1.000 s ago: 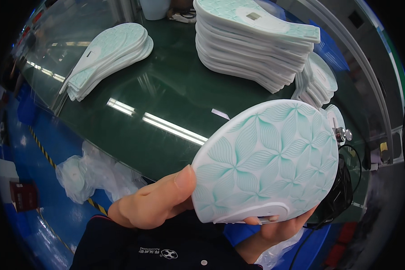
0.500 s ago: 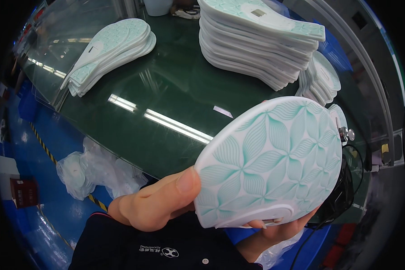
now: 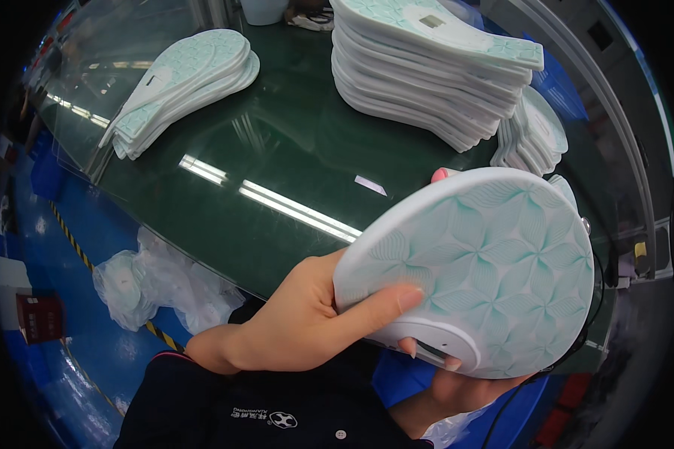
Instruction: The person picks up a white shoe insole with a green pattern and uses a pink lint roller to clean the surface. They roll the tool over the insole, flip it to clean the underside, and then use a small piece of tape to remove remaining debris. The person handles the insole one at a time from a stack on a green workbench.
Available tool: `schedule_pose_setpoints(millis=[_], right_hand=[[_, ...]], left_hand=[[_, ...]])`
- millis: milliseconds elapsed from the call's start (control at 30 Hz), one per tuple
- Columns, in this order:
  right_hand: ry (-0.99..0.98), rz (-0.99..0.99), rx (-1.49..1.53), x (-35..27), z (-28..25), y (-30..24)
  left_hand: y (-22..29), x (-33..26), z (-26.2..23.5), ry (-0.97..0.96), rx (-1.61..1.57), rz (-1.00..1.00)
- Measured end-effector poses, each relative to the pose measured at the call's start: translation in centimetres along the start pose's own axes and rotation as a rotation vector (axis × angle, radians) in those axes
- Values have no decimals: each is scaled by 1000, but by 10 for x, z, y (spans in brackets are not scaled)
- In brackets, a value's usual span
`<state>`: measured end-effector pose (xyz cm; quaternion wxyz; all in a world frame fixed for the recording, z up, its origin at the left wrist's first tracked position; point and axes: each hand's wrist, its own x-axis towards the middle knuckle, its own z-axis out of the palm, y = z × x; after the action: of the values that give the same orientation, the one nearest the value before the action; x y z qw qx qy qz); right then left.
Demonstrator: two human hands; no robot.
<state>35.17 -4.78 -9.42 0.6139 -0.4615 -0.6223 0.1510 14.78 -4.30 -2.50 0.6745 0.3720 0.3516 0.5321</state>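
Observation:
I hold a rounded white plastic cover (image 3: 502, 254) with a pale green petal pattern, tilted above the near right of the table. Wrapped around its left edge is my left hand (image 3: 299, 314), its thumb lying on the patterned face. My right hand (image 3: 468, 389) grips the lower edge from below, partly hidden behind the cover. Some fingertips show at a rounded recess with a slot in that edge. Just past the cover's upper rim, a small pink object (image 3: 440, 175) peeks out, and a metal knob (image 3: 586, 225) shows at its right.
A tall stack of paddle-shaped patterned covers (image 3: 427, 90) stands at the far right of the dark green table (image 3: 277, 165), beside a smaller stack (image 3: 532, 135). Another low stack (image 3: 187, 90) lies far left. Clear plastic bags (image 3: 180, 284) hang below the table's left edge.
The cover has shifted slightly right and turned its face more upward. My left thumb has moved from the rim onto the patterned face. The pink object has come into view.

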Motion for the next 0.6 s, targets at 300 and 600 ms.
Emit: schedule_pose_setpoints(millis=[300,600], right_hand=[[113,16,-437,10,13,-19],[1,-166,-566,7,-4,-6]], left_hand=[[-3,-15,-14,-367,-95,160],[-9,-9,-17,-446,4,252]])
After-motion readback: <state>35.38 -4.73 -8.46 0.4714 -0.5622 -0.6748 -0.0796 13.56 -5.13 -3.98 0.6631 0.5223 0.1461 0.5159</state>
